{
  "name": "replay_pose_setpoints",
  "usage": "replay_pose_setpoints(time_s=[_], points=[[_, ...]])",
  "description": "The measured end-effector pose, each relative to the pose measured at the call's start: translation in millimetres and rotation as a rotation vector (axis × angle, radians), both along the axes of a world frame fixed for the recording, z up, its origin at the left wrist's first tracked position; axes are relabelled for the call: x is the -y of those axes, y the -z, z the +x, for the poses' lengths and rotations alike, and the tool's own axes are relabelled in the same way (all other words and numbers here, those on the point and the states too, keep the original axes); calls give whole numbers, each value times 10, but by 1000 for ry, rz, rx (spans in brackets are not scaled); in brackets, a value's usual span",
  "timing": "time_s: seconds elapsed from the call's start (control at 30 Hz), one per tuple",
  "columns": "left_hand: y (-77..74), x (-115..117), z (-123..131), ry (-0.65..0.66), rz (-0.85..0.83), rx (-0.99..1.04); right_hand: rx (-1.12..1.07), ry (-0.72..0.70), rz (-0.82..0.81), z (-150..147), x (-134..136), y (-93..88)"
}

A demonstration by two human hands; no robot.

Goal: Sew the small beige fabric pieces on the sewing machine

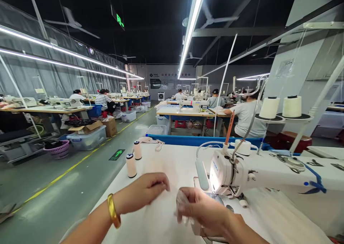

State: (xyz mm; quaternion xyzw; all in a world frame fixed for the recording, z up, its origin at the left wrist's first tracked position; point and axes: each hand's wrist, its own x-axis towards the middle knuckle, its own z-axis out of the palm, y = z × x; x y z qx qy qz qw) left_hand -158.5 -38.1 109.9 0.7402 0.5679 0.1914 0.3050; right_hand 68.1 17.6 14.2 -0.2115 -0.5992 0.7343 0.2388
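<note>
My right hand [201, 206] is closed in a pinch on a thin, sheer pale fabric [182, 202], beside the needle end of the white sewing machine [223, 172]. To its left, my left hand [146, 190] hovers over the white table [115, 204], its fingers curled and pressed together. A gold bracelet circles that wrist. Whether the left fingers hold an edge of the fabric cannot be made out, as pale, see-through motion blur lies around both hands. More whitish sheer cloth [282, 211] lies on the table right of the machine head.
Two peach thread spools [131, 165] stand at the table's left edge, near a pale fabric strip [150, 140]. White thread cones [269, 107] sit on a stand at right. Scissors [291, 165] lie behind the machine arm. Co-workers sit at other machines; an aisle [88, 168] runs left.
</note>
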Motion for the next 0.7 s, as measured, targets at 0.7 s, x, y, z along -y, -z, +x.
replay_pose_setpoints(time_s=[0.7], points=[[696,-738,-329,-16,460,-622,368,783,358,-805,-786,52]])
